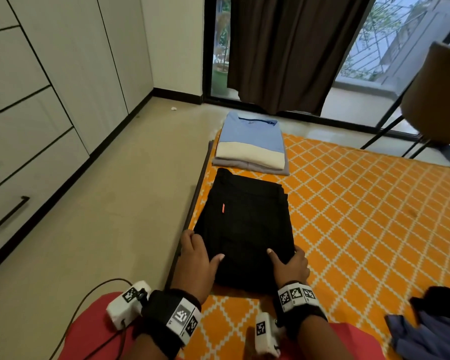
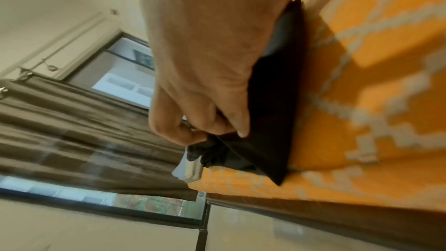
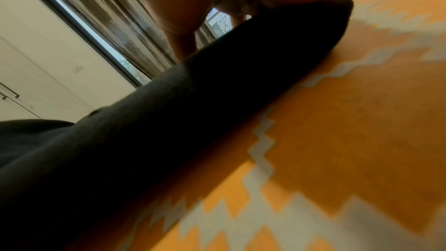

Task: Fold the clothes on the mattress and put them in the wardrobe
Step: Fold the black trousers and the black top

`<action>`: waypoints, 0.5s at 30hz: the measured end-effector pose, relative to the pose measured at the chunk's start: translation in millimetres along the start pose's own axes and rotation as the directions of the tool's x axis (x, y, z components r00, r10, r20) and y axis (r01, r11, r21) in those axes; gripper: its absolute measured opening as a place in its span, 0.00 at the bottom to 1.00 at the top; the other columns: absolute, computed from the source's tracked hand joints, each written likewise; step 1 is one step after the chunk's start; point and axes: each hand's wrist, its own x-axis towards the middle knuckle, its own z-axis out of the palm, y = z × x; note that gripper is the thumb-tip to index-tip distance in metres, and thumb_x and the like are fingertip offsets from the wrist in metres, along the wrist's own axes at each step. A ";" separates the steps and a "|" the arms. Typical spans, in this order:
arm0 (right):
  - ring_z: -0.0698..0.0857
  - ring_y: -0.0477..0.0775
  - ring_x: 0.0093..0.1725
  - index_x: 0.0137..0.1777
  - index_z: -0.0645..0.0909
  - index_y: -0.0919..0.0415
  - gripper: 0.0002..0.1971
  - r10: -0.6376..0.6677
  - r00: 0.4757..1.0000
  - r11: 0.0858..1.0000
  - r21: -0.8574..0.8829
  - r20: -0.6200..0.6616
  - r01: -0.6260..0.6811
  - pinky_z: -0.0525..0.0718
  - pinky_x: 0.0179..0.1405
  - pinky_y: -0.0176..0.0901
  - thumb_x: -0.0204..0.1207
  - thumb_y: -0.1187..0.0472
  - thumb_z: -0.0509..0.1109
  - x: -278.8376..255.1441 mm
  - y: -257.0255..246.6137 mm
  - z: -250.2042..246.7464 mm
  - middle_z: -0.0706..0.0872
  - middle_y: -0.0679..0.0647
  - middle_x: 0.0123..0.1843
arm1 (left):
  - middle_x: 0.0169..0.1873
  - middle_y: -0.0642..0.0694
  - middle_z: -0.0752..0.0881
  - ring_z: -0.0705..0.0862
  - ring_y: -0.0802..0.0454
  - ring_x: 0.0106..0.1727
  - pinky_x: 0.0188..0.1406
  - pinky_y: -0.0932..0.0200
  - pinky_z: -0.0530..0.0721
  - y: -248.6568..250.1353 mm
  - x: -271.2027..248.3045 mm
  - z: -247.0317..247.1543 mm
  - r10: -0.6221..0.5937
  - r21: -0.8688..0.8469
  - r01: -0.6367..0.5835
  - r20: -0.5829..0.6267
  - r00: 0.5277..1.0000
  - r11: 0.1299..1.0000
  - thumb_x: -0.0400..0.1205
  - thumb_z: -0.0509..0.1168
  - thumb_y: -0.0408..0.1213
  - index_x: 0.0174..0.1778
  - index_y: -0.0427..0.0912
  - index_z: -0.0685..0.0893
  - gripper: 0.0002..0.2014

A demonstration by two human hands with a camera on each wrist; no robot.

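Observation:
Folded black trousers (image 1: 244,224) with a small red tag lie on the orange patterned mattress (image 1: 361,203), near its left edge. My left hand (image 1: 198,252) grips the trousers' near left side, thumb on top and fingers curled under the edge. My right hand (image 1: 290,261) grips the near right side the same way. In the left wrist view my fingers (image 2: 193,121) pinch the black cloth (image 2: 265,121). The right wrist view shows the black fold (image 3: 169,121) from low down, the hand mostly hidden. Beyond the trousers sits a folded stack (image 1: 250,144) topped by a blue and cream shirt.
White wardrobe doors and drawers (image 1: 37,113) line the left wall across a strip of beige floor (image 1: 115,203). Unfolded dark and blue-grey clothes (image 1: 431,326) lie at the mattress's near right. A brown chair (image 1: 437,100) stands at the far right by the curtained window (image 1: 291,48).

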 end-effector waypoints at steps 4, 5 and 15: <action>0.68 0.70 0.74 0.78 0.65 0.56 0.36 -0.009 1.000 1.000 -0.004 0.006 0.009 0.68 0.73 0.66 0.75 0.45 0.74 -1.6 -1.0 0.2 0.71 0.62 0.75 | 0.61 0.41 0.74 0.82 0.45 0.54 0.49 0.52 0.86 -3.7 -5.3 6.4 0.021 -0.138 -0.031 -0.073 0.997 0.990 0.83 0.65 0.47 0.63 0.37 0.72 0.20; 0.68 0.70 0.74 0.78 0.65 0.57 0.36 -0.012 1.000 1.000 -0.008 0.009 0.012 0.68 0.73 0.66 0.75 0.45 0.73 -1.5 -0.7 -0.1 0.71 0.62 0.75 | 0.58 0.42 0.78 0.82 0.46 0.54 0.48 0.53 0.85 -3.6 -4.7 5.4 0.005 -0.187 -0.019 -0.076 0.997 0.982 0.84 0.63 0.47 0.63 0.38 0.73 0.18; 0.70 0.71 0.73 0.78 0.64 0.59 0.35 -0.051 0.998 0.992 -0.116 0.031 0.054 0.71 0.70 0.63 0.76 0.44 0.71 -0.8 2.2 1.3 0.71 0.64 0.74 | 0.45 0.35 0.85 0.83 0.38 0.42 0.44 0.46 0.82 -29.8 32.2 -1.9 -0.301 -0.162 0.314 0.101 0.948 0.936 0.88 0.56 0.38 0.56 0.44 0.59 0.10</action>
